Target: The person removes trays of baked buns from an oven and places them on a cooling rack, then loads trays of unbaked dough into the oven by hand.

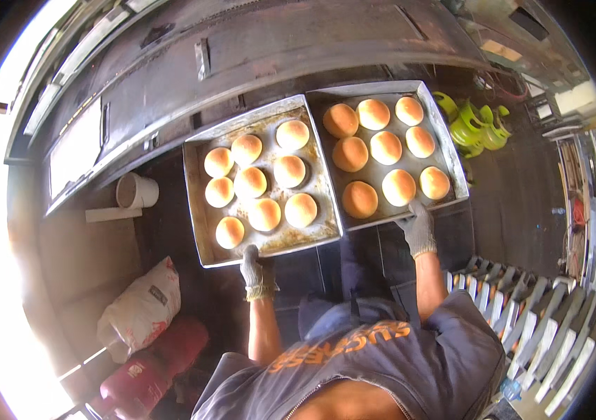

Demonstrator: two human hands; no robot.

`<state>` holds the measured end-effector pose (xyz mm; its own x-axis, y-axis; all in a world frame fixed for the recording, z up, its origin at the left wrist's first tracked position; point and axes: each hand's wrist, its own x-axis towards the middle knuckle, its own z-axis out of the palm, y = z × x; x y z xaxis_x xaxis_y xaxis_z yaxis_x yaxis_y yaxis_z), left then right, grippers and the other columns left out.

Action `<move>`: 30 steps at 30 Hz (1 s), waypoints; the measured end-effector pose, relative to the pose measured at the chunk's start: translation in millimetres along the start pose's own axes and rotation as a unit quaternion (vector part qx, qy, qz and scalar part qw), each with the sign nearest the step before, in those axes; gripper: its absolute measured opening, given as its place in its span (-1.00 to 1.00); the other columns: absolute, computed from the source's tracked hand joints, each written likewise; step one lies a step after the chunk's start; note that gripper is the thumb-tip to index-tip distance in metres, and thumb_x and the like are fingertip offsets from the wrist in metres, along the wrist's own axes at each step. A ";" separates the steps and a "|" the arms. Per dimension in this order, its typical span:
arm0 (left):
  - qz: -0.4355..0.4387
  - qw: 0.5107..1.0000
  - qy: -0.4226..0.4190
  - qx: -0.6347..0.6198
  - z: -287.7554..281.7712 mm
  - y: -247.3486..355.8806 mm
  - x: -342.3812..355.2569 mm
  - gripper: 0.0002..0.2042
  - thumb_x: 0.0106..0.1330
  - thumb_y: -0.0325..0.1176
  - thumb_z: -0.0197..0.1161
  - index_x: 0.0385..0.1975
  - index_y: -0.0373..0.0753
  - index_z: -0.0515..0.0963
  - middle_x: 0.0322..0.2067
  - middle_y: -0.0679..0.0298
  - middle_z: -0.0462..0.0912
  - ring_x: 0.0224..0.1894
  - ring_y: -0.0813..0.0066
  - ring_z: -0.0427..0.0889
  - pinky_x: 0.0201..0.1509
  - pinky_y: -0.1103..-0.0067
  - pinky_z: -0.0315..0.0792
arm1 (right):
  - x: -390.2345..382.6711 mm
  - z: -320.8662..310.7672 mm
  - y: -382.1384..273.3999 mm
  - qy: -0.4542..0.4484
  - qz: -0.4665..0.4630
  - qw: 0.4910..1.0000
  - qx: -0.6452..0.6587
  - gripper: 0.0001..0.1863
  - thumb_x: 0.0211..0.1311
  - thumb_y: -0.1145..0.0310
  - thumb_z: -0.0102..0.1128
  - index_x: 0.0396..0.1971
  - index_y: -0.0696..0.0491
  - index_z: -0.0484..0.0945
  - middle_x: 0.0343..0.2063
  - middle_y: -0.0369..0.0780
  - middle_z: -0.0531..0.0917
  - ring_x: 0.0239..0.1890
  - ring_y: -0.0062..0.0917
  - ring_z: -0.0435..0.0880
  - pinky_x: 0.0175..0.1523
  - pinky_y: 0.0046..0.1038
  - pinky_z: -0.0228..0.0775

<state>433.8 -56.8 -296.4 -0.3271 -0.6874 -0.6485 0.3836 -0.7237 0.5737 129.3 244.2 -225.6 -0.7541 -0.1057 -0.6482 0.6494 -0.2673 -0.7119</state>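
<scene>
Two metal baking trays are held out side by side in front of me, their inner edges meeting. My left hand [256, 273], in a grey knit glove, grips the near edge of the left baking tray [214, 238], thumb over the rim. Several round golden buns [250, 182] sit on that tray, whose bottom is browned with stains. My gloved right hand [418, 229] is closed on the near edge of the right baking tray [375, 214], thumb close to a bun [399, 187]. That tray also carries several buns in rough rows. The fingers under both trays are hidden.
A long dark metal oven front [277, 59] runs along the far side. Green gas cylinders [476, 126] stand far right, and a rack of stacked trays [536, 322] near right. On the left are a white bucket [137, 191], a filled sack [142, 308] and a dark red cylinder [140, 381].
</scene>
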 end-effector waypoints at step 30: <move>0.023 0.990 -0.062 0.121 381.3 208.8 123.0 -0.64 0.43 -0.09 0.17 -0.09 -0.32 0.50 -0.45 0.02 0.64 -0.48 0.12 0.65 -0.31 0.25 0.62 | 107.1 308.8 -253.7 -0.057 -0.099 0.991 -0.064 -0.40 0.34 0.02 0.12 0.26 0.06 0.37 0.17 -0.13 0.36 0.13 -0.16 0.44 0.13 0.00 0.53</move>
<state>144.3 -315.8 -65.6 -0.4229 -0.7119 -0.5607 0.1877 -0.6741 0.7144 -146.5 5.0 -31.0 -0.8696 -0.1734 -0.4624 0.4890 -0.1711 -0.8554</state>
